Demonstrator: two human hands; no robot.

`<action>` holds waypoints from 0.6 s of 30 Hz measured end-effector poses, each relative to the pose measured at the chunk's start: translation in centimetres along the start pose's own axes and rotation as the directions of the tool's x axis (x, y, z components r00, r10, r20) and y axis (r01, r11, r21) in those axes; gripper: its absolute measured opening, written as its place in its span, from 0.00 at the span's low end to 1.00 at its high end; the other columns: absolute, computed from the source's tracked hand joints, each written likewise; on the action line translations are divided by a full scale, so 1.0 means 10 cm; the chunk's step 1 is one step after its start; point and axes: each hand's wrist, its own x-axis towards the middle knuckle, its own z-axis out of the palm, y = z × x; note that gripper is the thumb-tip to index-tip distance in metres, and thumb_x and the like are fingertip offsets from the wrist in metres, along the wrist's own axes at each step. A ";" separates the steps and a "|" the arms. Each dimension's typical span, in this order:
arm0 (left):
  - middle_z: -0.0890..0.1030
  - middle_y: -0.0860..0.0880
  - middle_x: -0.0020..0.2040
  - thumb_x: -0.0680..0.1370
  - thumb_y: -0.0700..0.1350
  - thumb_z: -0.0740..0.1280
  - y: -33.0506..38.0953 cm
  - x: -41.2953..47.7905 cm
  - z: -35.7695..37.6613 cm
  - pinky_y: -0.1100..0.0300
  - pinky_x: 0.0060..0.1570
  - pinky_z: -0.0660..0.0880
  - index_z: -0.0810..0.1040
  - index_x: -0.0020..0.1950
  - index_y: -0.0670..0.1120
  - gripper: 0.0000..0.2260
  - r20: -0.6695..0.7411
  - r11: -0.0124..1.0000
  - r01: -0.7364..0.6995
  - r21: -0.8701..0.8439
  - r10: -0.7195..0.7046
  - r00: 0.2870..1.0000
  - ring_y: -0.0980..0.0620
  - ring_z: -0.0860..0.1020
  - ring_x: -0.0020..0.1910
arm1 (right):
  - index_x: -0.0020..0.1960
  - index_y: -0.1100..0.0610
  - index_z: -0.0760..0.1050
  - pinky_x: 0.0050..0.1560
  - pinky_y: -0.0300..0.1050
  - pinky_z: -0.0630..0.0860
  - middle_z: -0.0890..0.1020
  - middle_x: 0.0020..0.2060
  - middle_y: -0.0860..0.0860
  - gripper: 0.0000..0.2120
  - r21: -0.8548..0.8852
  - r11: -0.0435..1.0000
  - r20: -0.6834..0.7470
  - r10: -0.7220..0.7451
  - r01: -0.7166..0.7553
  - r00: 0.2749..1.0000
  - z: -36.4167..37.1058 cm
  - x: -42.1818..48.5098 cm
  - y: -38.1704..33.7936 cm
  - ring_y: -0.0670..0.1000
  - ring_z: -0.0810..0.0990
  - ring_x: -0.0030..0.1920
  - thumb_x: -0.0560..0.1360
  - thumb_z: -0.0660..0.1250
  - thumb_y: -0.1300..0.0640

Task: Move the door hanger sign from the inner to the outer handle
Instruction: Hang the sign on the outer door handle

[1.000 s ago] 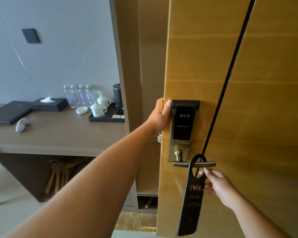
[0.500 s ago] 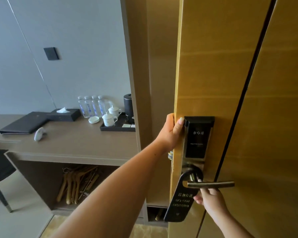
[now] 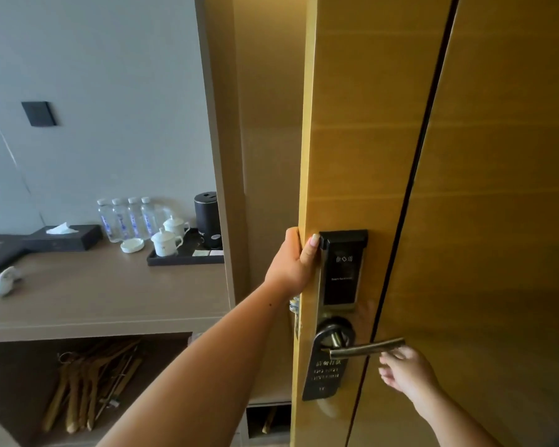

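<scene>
A black door hanger sign (image 3: 326,373) with gold lettering hangs on the metal outer handle (image 3: 367,347), its loop pushed up against the lock plate under the black card reader (image 3: 342,269). My left hand (image 3: 296,262) grips the edge of the wooden door (image 3: 465,188), thumb on the outer face. Below the handle's free end, my right hand (image 3: 404,371) is off the sign, fingers loosely apart and holding nothing.
Beyond the door edge stands a desk (image 3: 104,295) with water bottles (image 3: 126,219), cups on a black tray (image 3: 184,253), a black kettle (image 3: 207,219) and a tissue box (image 3: 65,237). Wooden hangers (image 3: 88,388) lie in the shelf below. A door frame (image 3: 220,188) stands close left.
The sign slid along the handle from its tip to the lock plate. My right hand let go of it and drew back below the handle's end. My left hand stayed on the door edge.
</scene>
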 end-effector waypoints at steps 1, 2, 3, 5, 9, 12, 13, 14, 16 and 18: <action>0.77 0.55 0.50 0.67 0.77 0.50 -0.01 -0.01 0.01 0.58 0.42 0.73 0.64 0.55 0.55 0.30 -0.011 0.999 -0.009 0.038 0.010 1.000 0.55 0.77 0.46 | 0.46 0.60 0.75 0.40 0.52 0.80 0.80 0.40 0.57 0.05 0.013 1.000 -0.035 -0.011 0.011 0.999 -0.06 -0.03 -0.04 0.53 0.78 0.33 0.74 0.63 0.67; 0.78 0.54 0.47 0.67 0.77 0.48 -0.01 -0.03 0.01 0.59 0.39 0.72 0.65 0.53 0.54 0.30 -0.028 0.997 -0.017 0.077 0.019 0.999 0.54 0.78 0.44 | 0.47 0.57 0.75 0.43 0.55 0.80 0.80 0.40 0.57 0.08 0.006 1.000 -0.065 -0.030 0.031 0.997 -0.11 -0.05 -0.09 0.54 0.78 0.34 0.74 0.61 0.68; 0.78 0.53 0.45 0.67 0.77 0.47 -0.02 -0.04 0.01 0.59 0.38 0.72 0.65 0.51 0.53 0.31 -0.048 0.993 -0.021 0.115 0.026 0.998 0.54 0.78 0.42 | 0.49 0.55 0.75 0.46 0.57 0.80 0.80 0.41 0.57 0.11 -0.021 0.998 -0.086 -0.055 0.053 0.995 -0.14 -0.08 -0.14 0.54 0.79 0.35 0.75 0.60 0.68; 0.78 0.52 0.43 0.67 0.77 0.46 -0.01 -0.08 0.03 0.59 0.36 0.72 0.67 0.49 0.52 0.31 -0.079 0.986 -0.020 0.163 0.033 0.996 0.54 0.77 0.40 | 0.53 0.52 0.75 0.46 0.54 0.80 0.81 0.44 0.58 0.17 -0.080 0.992 -0.110 -0.110 0.101 0.988 -0.21 -0.13 -0.22 0.55 0.81 0.40 0.74 0.56 0.68; 0.78 0.53 0.39 0.66 0.77 0.45 0.04 -0.21 0.08 0.60 0.32 0.69 0.67 0.43 0.55 0.29 -0.138 0.977 -0.019 0.211 0.049 0.989 0.54 0.76 0.36 | 0.60 0.53 0.74 0.56 0.55 0.77 0.77 0.55 0.54 0.17 -0.145 0.969 -0.140 -0.220 0.200 0.965 -0.32 -0.23 -0.32 0.57 0.77 0.56 0.76 0.56 0.65; 0.76 0.54 0.37 0.67 0.77 0.44 0.09 -0.35 0.13 0.61 0.30 0.67 0.65 0.41 0.55 0.27 -0.191 0.970 -0.025 0.243 0.073 0.979 0.55 0.75 0.34 | 0.58 0.49 0.74 0.55 0.51 0.76 0.77 0.55 0.51 0.13 -0.113 0.959 -0.152 -0.275 0.259 0.949 -0.35 -0.36 -0.42 0.55 0.77 0.56 0.77 0.60 0.60; 0.76 0.54 0.37 0.68 0.77 0.45 0.12 -0.41 0.15 0.60 0.30 0.68 0.66 0.41 0.54 0.28 -0.200 0.968 -0.029 0.247 0.080 0.977 0.55 0.76 0.34 | 0.57 0.48 0.75 0.54 0.50 0.76 0.78 0.54 0.51 0.12 -0.087 0.959 -0.152 -0.279 0.269 0.948 -0.36 -0.41 -0.45 0.54 0.78 0.55 0.76 0.61 0.59; 0.77 0.54 0.37 0.68 0.76 0.45 0.14 -0.46 0.17 0.60 0.31 0.70 0.67 0.43 0.53 0.28 -0.207 0.968 -0.034 0.249 0.087 0.975 0.55 0.76 0.35 | 0.56 0.48 0.75 0.53 0.50 0.77 0.78 0.52 0.50 0.11 -0.064 0.960 -0.149 -0.281 0.274 0.948 -0.37 -0.46 -0.48 0.53 0.78 0.53 0.76 0.62 0.59; 0.77 0.54 0.38 0.69 0.76 0.47 0.19 -0.59 0.20 0.59 0.32 0.73 0.67 0.43 0.53 0.28 -0.222 0.970 -0.040 0.242 0.095 0.971 0.55 0.77 0.35 | 0.56 0.50 0.77 0.51 0.48 0.78 0.80 0.49 0.48 0.10 -0.034 0.951 -0.145 -0.310 0.308 0.940 -0.40 -0.60 -0.53 0.50 0.80 0.49 0.76 0.63 0.57; 0.77 0.54 0.37 0.69 0.75 0.48 0.25 -0.73 0.24 0.57 0.31 0.74 0.66 0.41 0.54 0.26 -0.243 0.971 -0.049 0.234 0.107 0.964 0.55 0.76 0.34 | 0.53 0.48 0.78 0.50 0.46 0.78 0.81 0.47 0.45 0.08 0.005 0.924 -0.165 -0.376 0.381 0.912 -0.45 -0.80 -0.58 0.47 0.81 0.48 0.75 0.64 0.54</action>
